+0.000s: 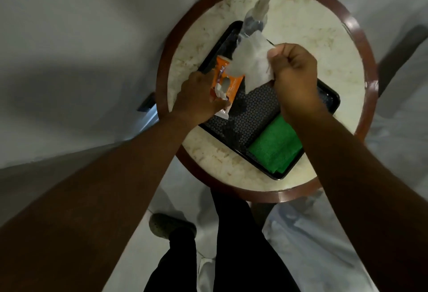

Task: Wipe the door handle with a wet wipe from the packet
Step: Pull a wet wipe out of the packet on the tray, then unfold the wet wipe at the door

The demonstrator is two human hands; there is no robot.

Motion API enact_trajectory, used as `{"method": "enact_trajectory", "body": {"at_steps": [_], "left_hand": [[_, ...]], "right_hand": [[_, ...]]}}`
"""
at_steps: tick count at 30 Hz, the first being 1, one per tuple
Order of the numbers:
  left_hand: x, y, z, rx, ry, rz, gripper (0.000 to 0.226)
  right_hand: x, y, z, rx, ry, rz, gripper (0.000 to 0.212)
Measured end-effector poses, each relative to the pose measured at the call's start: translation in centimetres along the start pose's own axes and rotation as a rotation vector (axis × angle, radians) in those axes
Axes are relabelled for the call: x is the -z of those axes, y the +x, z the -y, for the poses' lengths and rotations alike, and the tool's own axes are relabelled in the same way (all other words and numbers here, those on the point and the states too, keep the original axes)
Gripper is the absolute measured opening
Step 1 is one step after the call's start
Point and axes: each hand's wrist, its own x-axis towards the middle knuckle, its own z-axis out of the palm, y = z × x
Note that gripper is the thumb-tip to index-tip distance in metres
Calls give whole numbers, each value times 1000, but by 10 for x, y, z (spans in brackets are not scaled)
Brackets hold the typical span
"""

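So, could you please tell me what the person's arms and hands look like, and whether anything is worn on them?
Both forearms are bare up to the frame's edge: no sleeves show. The left hand and the right hand wear no gloves, and no watch, bracelet or ring is visible. A short, unpainted thumbnail shows on the right hand.

A black tray (328,97) sat on the round counter (301,25), holding a folded green cloth (275,146); a clear bottle (252,23) stood nearby.

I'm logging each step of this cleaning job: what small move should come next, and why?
Probably let go of the orange wipe packet on the black tray and carry the wet wipe away. The right hand already pinches it clear of the packet, which the left hand holds down; no door handle is in view.
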Motion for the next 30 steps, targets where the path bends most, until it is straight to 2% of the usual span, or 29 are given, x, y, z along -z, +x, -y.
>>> {"method": "enact_trajectory", "body": {"at_steps": [3,5,7,8,10,12,14,16,17,19,22,23,25,28,30], "left_hand": [[32,-40,-14,22,-368,-87,80],[58,-76,-21,113,-664,-77,60],[79,-120,-23,261,-965,-39,36],[88,-143,-22,343,-1095,-24,36],[102,-190,-14,454,-1308,-23,50],[115,-236,1,437,-1488,-42,53],[129,-281,19,368,-1636,-128,34],[144,-325,39,310,-1690,-284,12],[149,-343,48,292,-1694,-352,8],[162,-393,72,251,-1690,-499,10],[176,-448,93,242,-1630,-656,11],[181,-468,101,233,-1602,-703,9],[191,-503,116,214,-1532,-772,5],[207,-545,132,149,-1357,-802,11],[219,-569,141,94,-1245,-817,18]], "right_hand": [[-15,-42,23,-42,-9,81,23],[-29,-73,40,-84,28,151,16],[-43,-109,62,-126,181,206,19],[-51,-127,73,-145,283,228,21],[-66,-164,94,-178,448,262,21],[-80,-202,111,-188,499,298,16],[-94,-237,125,-164,478,337,16],[-109,-271,135,-123,423,400,21],[-115,-284,136,-103,365,412,23],[-139,-321,143,-12,199,443,26],[-165,-358,140,152,-90,480,12],[-174,-374,140,245,-188,483,25],[-193,-406,146,560,-302,469,41],[-220,-449,166,895,-306,611,28],[-237,-471,180,953,-326,710,17]]}}
